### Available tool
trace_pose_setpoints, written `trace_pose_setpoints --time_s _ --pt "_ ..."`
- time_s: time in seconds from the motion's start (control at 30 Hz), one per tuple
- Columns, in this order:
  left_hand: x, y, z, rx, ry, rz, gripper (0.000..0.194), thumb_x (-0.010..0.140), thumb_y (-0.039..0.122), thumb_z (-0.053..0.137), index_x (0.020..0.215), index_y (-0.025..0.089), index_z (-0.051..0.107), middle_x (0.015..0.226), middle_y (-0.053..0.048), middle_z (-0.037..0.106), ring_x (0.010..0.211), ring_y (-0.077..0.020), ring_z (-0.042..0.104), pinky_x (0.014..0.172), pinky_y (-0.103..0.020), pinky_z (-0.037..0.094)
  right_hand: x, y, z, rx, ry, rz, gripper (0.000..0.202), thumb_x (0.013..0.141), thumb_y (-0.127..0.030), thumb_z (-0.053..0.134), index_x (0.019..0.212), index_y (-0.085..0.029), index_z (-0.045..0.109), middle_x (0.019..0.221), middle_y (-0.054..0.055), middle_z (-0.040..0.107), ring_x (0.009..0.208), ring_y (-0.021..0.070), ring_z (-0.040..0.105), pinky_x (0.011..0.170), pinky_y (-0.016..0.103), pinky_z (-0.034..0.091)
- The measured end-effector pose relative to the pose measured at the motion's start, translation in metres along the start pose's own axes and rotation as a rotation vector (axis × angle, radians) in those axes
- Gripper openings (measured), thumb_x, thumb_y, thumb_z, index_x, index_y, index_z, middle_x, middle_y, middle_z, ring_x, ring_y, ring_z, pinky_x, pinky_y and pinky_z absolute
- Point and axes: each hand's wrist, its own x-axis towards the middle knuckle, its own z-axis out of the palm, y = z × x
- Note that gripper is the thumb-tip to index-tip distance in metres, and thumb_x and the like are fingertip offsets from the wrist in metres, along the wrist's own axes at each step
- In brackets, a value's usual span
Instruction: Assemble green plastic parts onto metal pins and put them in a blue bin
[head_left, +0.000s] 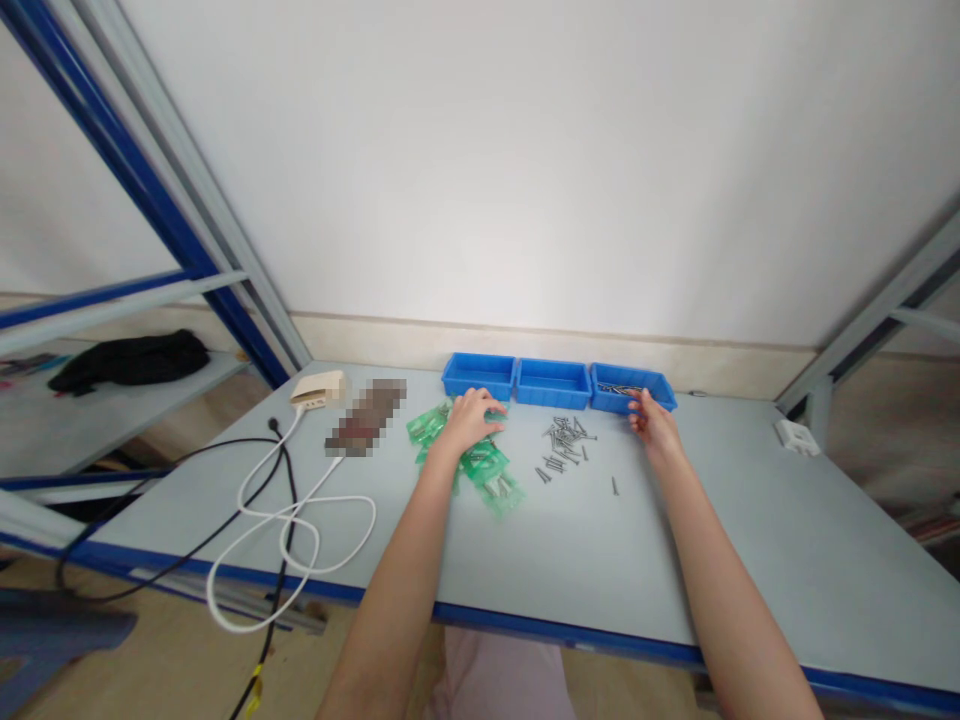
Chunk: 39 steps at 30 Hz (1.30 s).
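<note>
My left hand [471, 422] rests on a spread of small green plastic bags [484, 462] with screws inside. Its fingers are apart and bent, and no object shows between them. At the front edge of the right-hand blue bin [666, 393] is my right hand [655, 428], fingertips drawn together; whatever they may hold is too small to tell. Some thin metal screws [619, 388] lie inside that bin. A loose pile of grey screws [566, 436] lies on the table between my hands, and a single screw [615, 486] sits apart, nearer to me.
Two more blue bins [553, 404] stand in the row against the wall. On the left are a cream power adapter [309, 388], a blurred-out item [366, 418], a looped white cable [315, 570] and black cables [291, 490]. A white block [796, 437] sits far right.
</note>
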Motion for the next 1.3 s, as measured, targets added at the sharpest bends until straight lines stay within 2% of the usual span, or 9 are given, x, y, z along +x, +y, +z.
trace_pose_setpoints --time_s 0.1,0.27,0.47,0.6,0.73,0.9,1.03,1.17,1.3 --pt "-0.002 0.011 0.007 0.152 0.013 0.078 0.017 0.079 0.028 0.06 0.095 0.024 0.065 0.101 -0.004 0.055 0.1 -0.0225 0.046 0.084 -0.035 0.034 -0.011 -0.001 0.012 -0.092 -0.12 -0.041 0.043 0.055 -0.052 0.073 0.079 -0.017 0.067 0.062 -0.002 0.058 0.043 0.0048 0.042 0.04 0.019 0.031" --pt "-0.003 0.023 0.012 0.377 0.059 0.075 0.015 0.084 0.019 0.051 0.096 0.019 0.06 0.102 -0.01 0.054 0.099 -0.0254 0.046 0.081 -0.037 0.033 -0.036 -0.007 0.034 -0.16 -0.269 -0.063 0.039 0.059 -0.052 0.069 0.078 -0.018 0.066 0.063 -0.002 0.057 0.045 0.006 0.043 0.044 0.021 0.032" --pt "-0.002 0.027 0.014 0.428 0.069 0.061 0.02 0.086 0.012 0.041 0.09 0.015 0.06 0.1 -0.014 0.055 0.099 -0.0288 0.046 0.079 -0.039 0.033 -0.056 -0.011 0.048 -0.238 -0.424 -0.068 0.041 0.063 -0.055 0.065 0.078 -0.016 0.065 0.063 0.0 0.057 0.047 0.007 0.043 0.046 0.022 0.033" --pt "0.001 0.032 0.014 0.22 0.11 0.088 0.013 0.085 0.018 0.046 0.086 0.017 0.059 0.096 -0.01 0.056 0.097 -0.0257 0.047 0.081 -0.037 0.034 -0.055 -0.005 0.052 -0.323 -0.486 -0.059 0.042 0.065 -0.056 0.062 0.079 -0.016 0.063 0.064 0.001 0.059 0.047 0.0084 0.045 0.047 0.023 0.034" --pt "0.007 0.047 0.017 -0.348 0.19 0.084 0.013 0.086 0.028 0.047 0.086 0.018 0.056 0.087 -0.004 0.059 0.085 -0.0175 0.052 0.078 -0.029 0.039 -0.057 0.003 0.056 -0.435 -0.557 -0.083 0.039 0.068 -0.053 0.06 0.081 -0.016 0.064 0.07 0.003 0.061 0.052 0.0101 0.048 0.048 0.023 0.035" --pt "0.013 0.062 0.025 -0.923 0.135 0.075 0.019 0.083 0.035 0.05 0.084 0.016 0.053 0.077 -0.001 0.06 0.075 -0.014 0.057 0.072 -0.025 0.043 -0.067 0.011 0.064 -0.48 -0.755 -0.163 0.034 0.071 -0.047 0.06 0.087 -0.017 0.064 0.078 0.003 0.062 0.061 0.0108 0.051 0.055 0.023 0.039" --pt "0.014 0.06 0.028 -0.96 0.145 0.042 0.018 0.082 0.034 0.05 0.081 0.016 0.052 0.073 -0.001 0.06 0.073 -0.0139 0.057 0.072 -0.025 0.043 -0.066 0.016 0.068 -0.476 -0.73 -0.213 0.03 0.071 -0.045 0.06 0.076 -0.016 0.061 0.066 0.001 0.059 0.053 0.0102 0.048 0.053 0.024 0.039" --pt "0.011 0.058 0.025 -0.757 0.188 0.053 0.018 0.082 0.033 0.05 0.079 0.016 0.053 0.072 0.0 0.06 0.071 -0.013 0.055 0.071 -0.024 0.04 -0.062 0.017 0.067 -0.473 -0.654 -0.263 0.031 0.075 -0.048 0.053 0.071 -0.017 0.058 0.062 0.001 0.057 0.052 0.011 0.048 0.053 0.025 0.039" --pt "0.007 0.06 0.021 -0.662 0.069 0.102 0.026 0.085 0.035 0.045 0.069 0.016 0.052 0.063 0.002 0.054 0.062 -0.011 0.049 0.063 -0.023 0.036 -0.062 0.015 0.065 -0.517 -0.575 -0.306 0.038 0.08 -0.05 0.046 0.063 -0.018 0.053 0.057 0.0 0.052 0.049 0.0109 0.046 0.051 0.025 0.037"
